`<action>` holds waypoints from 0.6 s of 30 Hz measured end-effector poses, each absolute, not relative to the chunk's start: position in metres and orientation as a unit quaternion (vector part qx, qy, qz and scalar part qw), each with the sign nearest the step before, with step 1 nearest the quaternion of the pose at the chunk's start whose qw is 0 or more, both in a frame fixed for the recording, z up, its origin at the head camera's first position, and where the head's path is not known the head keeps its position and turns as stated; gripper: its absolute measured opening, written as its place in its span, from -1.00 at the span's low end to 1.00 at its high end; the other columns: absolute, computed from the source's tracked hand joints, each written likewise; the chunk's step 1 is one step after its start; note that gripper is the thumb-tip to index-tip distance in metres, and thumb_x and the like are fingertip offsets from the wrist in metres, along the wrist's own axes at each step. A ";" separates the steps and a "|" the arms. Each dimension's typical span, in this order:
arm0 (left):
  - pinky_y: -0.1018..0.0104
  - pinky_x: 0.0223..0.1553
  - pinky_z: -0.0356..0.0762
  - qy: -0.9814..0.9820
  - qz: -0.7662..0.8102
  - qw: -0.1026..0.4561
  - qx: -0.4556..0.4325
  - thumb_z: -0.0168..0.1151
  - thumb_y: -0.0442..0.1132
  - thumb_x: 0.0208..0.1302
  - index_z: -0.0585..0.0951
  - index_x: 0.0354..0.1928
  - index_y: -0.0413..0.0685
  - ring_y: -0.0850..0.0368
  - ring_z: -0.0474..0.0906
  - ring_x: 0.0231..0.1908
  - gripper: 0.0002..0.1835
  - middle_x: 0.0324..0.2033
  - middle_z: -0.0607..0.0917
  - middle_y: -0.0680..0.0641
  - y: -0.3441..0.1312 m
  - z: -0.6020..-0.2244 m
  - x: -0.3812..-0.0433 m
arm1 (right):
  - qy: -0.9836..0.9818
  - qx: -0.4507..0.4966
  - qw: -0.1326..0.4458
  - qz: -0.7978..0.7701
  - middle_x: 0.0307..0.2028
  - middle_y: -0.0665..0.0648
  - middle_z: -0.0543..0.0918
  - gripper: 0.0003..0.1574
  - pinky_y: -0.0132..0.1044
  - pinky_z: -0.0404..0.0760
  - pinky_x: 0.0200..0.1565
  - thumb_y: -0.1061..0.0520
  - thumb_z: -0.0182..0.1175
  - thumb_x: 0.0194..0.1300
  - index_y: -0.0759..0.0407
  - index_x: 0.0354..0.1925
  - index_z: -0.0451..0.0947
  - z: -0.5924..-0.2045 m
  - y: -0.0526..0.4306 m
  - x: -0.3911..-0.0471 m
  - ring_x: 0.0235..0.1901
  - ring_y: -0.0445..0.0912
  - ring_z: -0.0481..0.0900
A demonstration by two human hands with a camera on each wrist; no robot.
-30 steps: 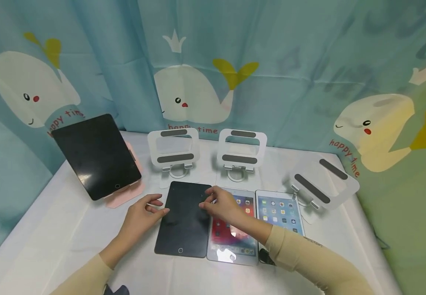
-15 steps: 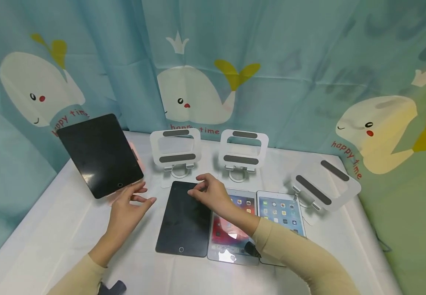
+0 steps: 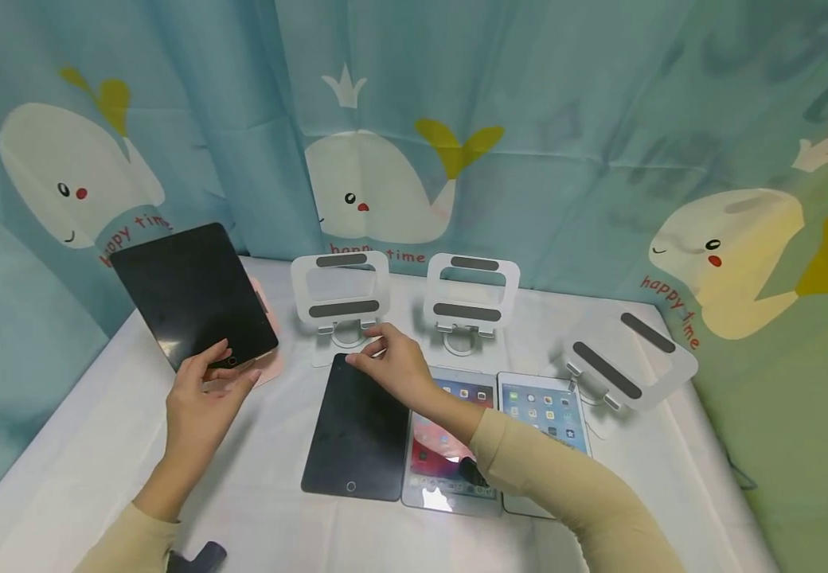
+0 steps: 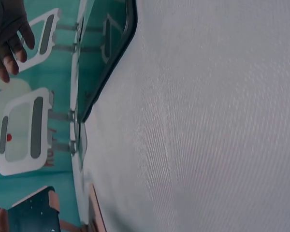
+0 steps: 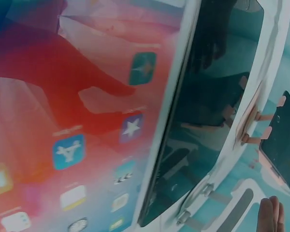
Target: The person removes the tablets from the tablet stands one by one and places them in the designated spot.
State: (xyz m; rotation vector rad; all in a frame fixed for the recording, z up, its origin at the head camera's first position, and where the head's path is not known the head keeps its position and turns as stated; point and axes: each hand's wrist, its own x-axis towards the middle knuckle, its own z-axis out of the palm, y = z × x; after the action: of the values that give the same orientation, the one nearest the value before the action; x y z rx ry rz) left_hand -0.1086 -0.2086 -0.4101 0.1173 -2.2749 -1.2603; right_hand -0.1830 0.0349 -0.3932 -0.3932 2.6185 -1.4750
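My left hand [image 3: 202, 394] is at the lower edge of a black tablet [image 3: 195, 286], its fingertips overlapping the corner by the home button. That tablet leans on a pink stand [image 3: 271, 366], also visible in the right wrist view. Over the top edge of a second black tablet [image 3: 357, 434], lying flat, my right hand [image 3: 400, 370] hovers with loosely bent fingers and nothing between them. Beside it lie a tablet with a lit red screen [image 5: 101, 111] and a white tablet with a lit blue screen [image 3: 546, 410], the latter two partly hidden by my right forearm.
Two white tablet stands, one left [image 3: 300, 286] and one right [image 3: 510, 282], stand behind the flat tablets. A third white stand [image 3: 665, 382] is angled at the right. A blue curtain [image 3: 564, 95] with whale prints hangs behind the white-covered table [image 3: 263, 509].
My left hand has moved left, from the flat black tablet's side to the propped tablet's lower edge. My right hand has moved up and left to the flat tablet's top edge. The tablets stay put.
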 end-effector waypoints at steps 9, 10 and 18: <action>0.83 -0.27 0.36 -0.842 -0.442 0.303 0.058 0.41 -0.48 -0.03 0.45 0.18 -0.33 0.63 0.43 -0.27 -0.35 -0.08 0.54 -0.11 -0.222 -0.408 -0.111 | 0.865 -0.133 0.048 -0.481 -0.31 -0.01 0.70 -0.44 -0.39 0.53 -0.38 -0.06 0.34 0.14 0.17 0.04 0.49 -0.389 0.022 -0.187 -0.36 -0.16 0.65; 0.84 -0.27 0.35 -0.843 -0.439 0.306 0.060 0.41 -0.47 -0.03 0.44 0.18 -0.33 0.64 0.42 -0.26 -0.35 -0.08 0.54 -0.14 -0.223 -0.408 -0.111 | 0.865 -0.134 0.047 -0.481 -0.31 -0.01 0.70 -0.44 -0.40 0.52 -0.39 -0.07 0.34 0.14 0.16 0.04 0.49 -0.389 0.021 -0.187 -0.36 -0.17 0.65; 0.83 -0.28 0.34 -0.835 -0.426 0.340 0.071 0.42 -0.46 -0.05 0.43 0.19 -0.34 0.63 0.41 -0.25 -0.33 -0.09 0.53 -0.18 -0.230 -0.410 -0.116 | 0.856 -0.140 0.024 -0.496 -0.30 0.00 0.71 -0.47 -0.41 0.51 -0.41 -0.05 0.35 0.13 0.14 0.03 0.51 -0.386 0.010 -0.193 -0.39 -0.22 0.62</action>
State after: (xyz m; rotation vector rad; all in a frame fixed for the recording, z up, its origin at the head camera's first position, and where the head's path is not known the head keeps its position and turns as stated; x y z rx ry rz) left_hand -0.1161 -0.2299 -0.4098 0.1841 -2.1735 -1.1100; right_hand -0.1935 0.0105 -0.3864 -0.4334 2.6496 -1.5356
